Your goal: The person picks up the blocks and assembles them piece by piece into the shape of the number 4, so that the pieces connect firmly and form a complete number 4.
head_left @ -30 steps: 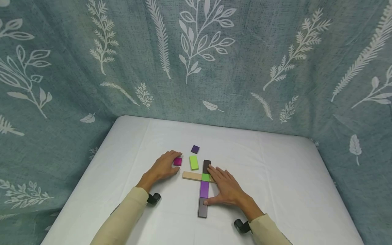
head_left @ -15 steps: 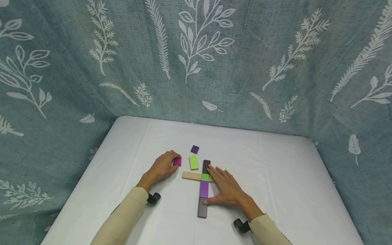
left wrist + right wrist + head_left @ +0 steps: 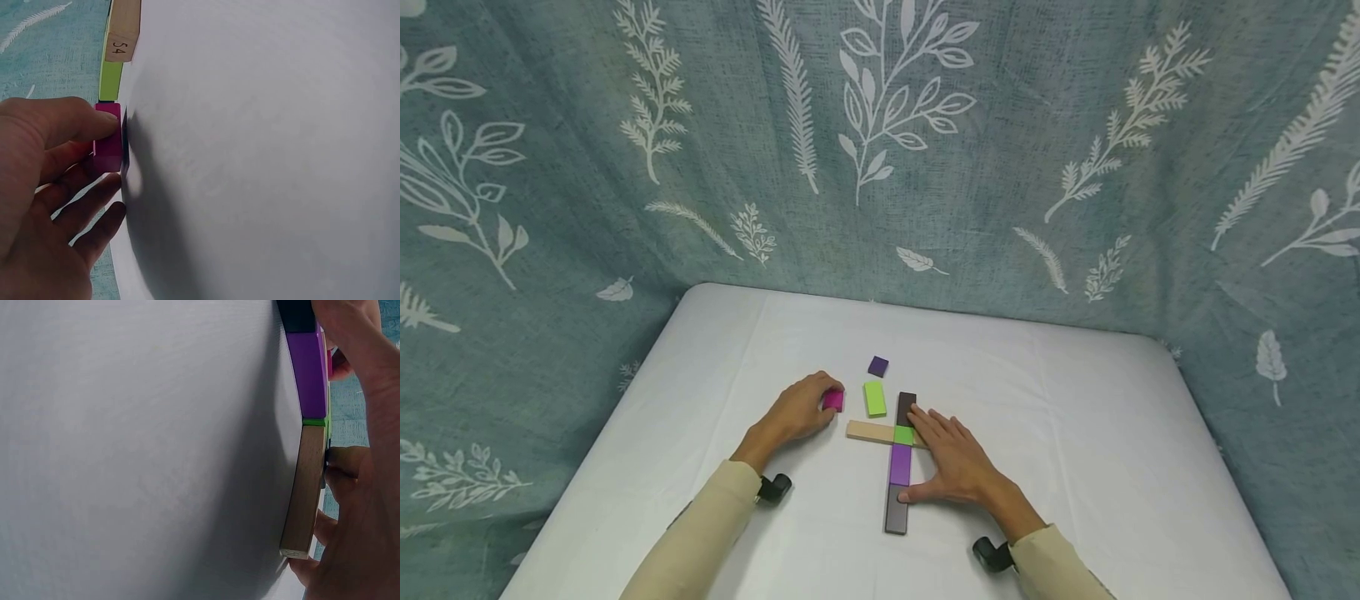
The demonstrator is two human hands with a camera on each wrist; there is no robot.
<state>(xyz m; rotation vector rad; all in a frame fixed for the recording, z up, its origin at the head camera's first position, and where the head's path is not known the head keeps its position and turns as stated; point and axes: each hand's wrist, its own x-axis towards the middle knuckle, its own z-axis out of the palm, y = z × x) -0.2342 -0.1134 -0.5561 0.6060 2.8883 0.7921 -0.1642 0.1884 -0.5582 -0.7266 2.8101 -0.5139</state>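
My left hand (image 3: 797, 407) pinches a small magenta block (image 3: 833, 401) between thumb and fingers. In the left wrist view the magenta block (image 3: 107, 137) shows just above a shadow on the white cloth. Spread over a cross of flat blocks is my right hand (image 3: 957, 460). Its fingertips touch the black block (image 3: 906, 407) at the cross's far end, its thumb the dark grey block (image 3: 896, 510) at the near end. Between those lie a green square (image 3: 903, 435) and a purple block (image 3: 899, 464). A wooden bar (image 3: 869, 431) extends left from the green square; the right-hand wooden bar (image 3: 304, 487) is partly under my hand.
A lime green block (image 3: 875, 399) lies just left of the black block. Behind it sits a small dark purple square (image 3: 877, 367). The white table (image 3: 1075, 400) meets a leaf-patterned teal curtain (image 3: 820, 233) at the back and sides.
The left thumb and fingers have closed on the magenta block, which has shifted slightly toward me. The right hand and the cross of blocks have stayed in place.
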